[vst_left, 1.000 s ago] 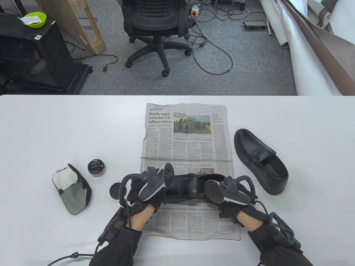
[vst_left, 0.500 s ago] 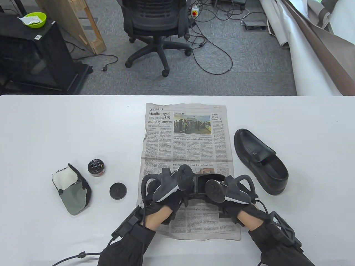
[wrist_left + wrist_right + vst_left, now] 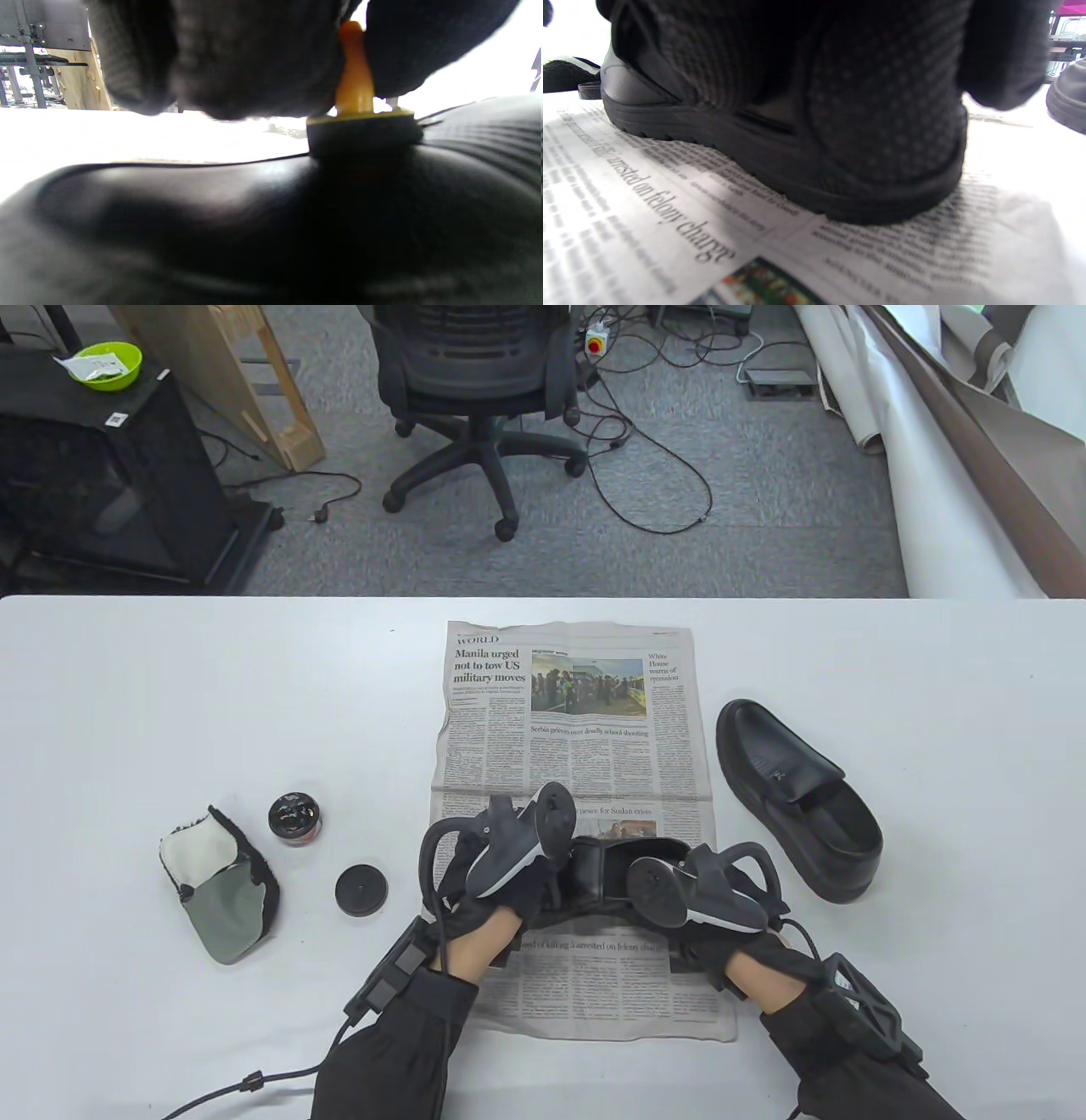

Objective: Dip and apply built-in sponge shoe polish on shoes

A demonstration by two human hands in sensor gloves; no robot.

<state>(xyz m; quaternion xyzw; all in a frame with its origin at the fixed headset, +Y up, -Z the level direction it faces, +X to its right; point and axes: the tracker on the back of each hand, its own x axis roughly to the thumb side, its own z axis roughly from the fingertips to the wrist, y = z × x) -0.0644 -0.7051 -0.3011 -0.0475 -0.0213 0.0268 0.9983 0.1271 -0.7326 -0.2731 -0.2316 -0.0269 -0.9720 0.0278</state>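
Observation:
A black shoe point(image 3: 598, 872) lies on its side-on length across the newspaper point(image 3: 568, 712) near the front edge. My left hand point(image 3: 513, 882) pinches the orange handle of the sponge applicator point(image 3: 354, 72) and presses its black sponge point(image 3: 365, 135) onto the shoe's upper point(image 3: 212, 212). My right hand point(image 3: 679, 916) grips the heel end of the shoe point(image 3: 797, 178), fingers point(image 3: 882, 106) wrapped over it. The open polish tin point(image 3: 294, 817) stands left of the newspaper, its lid point(image 3: 361, 890) beside it.
A second black shoe point(image 3: 793, 797) lies on the table right of the newspaper and shows in the right wrist view point(image 3: 1067, 106). A grey and white fleece mitt point(image 3: 219, 882) lies at the left. Bare white table surrounds these.
My left hand has moved right along the shoe from its toe end, then a little away from me, with the applicator on the upper. The right hand and shoe have stayed put.

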